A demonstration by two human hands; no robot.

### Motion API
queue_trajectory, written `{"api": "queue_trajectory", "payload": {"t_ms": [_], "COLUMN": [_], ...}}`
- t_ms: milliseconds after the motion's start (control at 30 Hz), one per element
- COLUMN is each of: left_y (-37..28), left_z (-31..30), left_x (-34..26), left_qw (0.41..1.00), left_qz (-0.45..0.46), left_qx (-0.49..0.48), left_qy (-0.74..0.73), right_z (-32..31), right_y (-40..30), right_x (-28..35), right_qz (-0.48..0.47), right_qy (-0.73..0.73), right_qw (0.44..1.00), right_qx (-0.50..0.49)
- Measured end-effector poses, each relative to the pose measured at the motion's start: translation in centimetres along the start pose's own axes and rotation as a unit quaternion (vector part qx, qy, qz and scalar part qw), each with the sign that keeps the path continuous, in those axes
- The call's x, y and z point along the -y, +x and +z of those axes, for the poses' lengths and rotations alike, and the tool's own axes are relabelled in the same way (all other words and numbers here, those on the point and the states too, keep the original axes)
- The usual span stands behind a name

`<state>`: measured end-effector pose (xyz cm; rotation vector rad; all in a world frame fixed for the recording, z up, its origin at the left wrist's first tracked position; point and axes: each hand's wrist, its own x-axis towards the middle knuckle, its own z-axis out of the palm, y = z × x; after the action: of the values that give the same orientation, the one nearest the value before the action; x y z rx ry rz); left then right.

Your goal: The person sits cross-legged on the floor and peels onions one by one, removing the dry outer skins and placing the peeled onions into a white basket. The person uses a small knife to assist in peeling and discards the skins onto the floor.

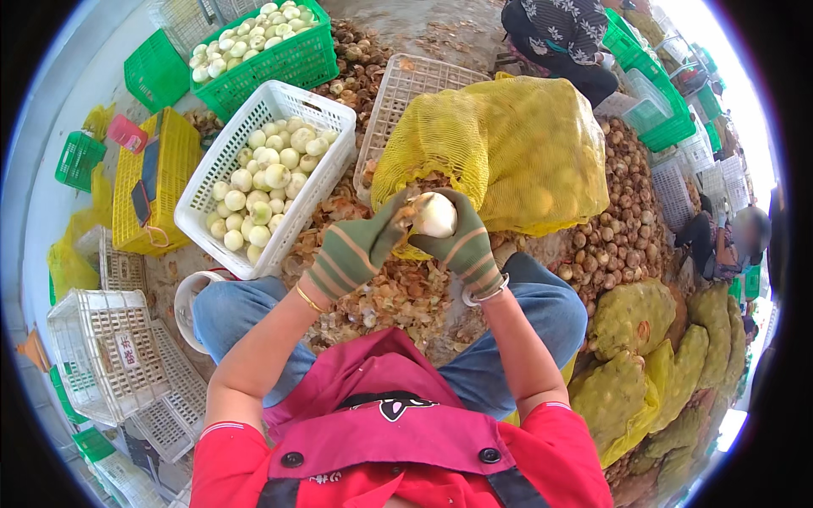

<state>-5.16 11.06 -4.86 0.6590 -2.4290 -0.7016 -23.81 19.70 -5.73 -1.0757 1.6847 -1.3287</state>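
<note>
A mostly peeled white onion (437, 214) is in my right hand (467, 238), which wears a green glove with pale stripes. My left hand (356, 251), gloved the same way, is at the onion's left side with brown dry skin (406, 214) at its fingertips. Whether a blade is hidden in that hand cannot be seen. Just beyond both hands is the mouth of a yellow mesh sack (540, 152), lying on its side with onions inside. Loose onion skins (394, 292) cover the floor below my hands, between my knees.
A white plastic crate (343, 136) of peeled onions stands at the left, with a full green crate (267, 79) behind it. A yellow crate (174, 159) bears a phone (141, 200). Unpeeled onions (613, 235) and filled mesh sacks (635, 317) lie at the right. Other people sit nearby.
</note>
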Motion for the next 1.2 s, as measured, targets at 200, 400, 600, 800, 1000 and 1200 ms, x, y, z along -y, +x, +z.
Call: {"api": "queue_trajectory", "payload": {"t_ms": [200, 400, 600, 800, 1000, 1200], "left_y": [0.1, 0.7, -0.1, 0.9, 0.8, -0.1], "left_z": [0.2, 2.5, 0.8, 0.7, 2.6, 2.2], "left_x": [-0.4, 4.4, -0.3, -1.9, 3.7, 1.3], "left_qw": [0.997, 0.986, 0.999, 0.998, 0.985, 0.996], "left_qz": [0.034, -0.149, -0.038, -0.013, -0.155, -0.016], "left_qx": [0.028, -0.06, -0.003, -0.006, -0.065, -0.085], "left_qy": [0.063, -0.037, -0.026, 0.056, -0.034, -0.004], "right_z": [0.1, 0.6, 0.6, 1.0, 0.2, 0.0], "right_y": [-0.3, -0.7, 0.1, 0.1, 0.1, 0.7], "right_x": [-0.5, 0.2, -1.5, -1.8, -0.5, -1.5], "right_qz": [-0.124, -0.13, -0.118, -0.111, 0.002, 0.072], "right_qy": [-0.223, -0.079, -0.079, -0.041, 0.143, 0.19], "right_qw": [0.965, 0.988, 0.986, 0.99, 0.987, 0.979], "right_qx": [-0.066, -0.039, -0.083, -0.08, 0.072, 0.033]}}
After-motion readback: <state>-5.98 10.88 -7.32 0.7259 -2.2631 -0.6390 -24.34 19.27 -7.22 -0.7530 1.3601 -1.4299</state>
